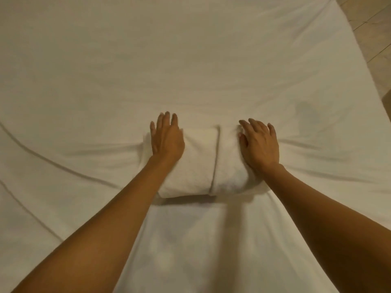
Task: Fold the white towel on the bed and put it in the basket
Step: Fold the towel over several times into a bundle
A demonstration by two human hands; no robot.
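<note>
The white towel [203, 163] lies folded into a compact thick rectangle in the middle of the bed [190, 60], with a fold edge running front to back across its centre. My left hand [167, 138] rests flat on the towel's left end, fingers spread and pointing away from me. My right hand [259, 142] lies flat on the towel's right end, fingers apart. Neither hand grips the cloth. No basket is in view.
The bed's white sheet has long creases at the left [53, 161] and wrinkles to the right of the towel. The bed's right edge slants down the frame, with tan tiled floor [374, 32] beyond it.
</note>
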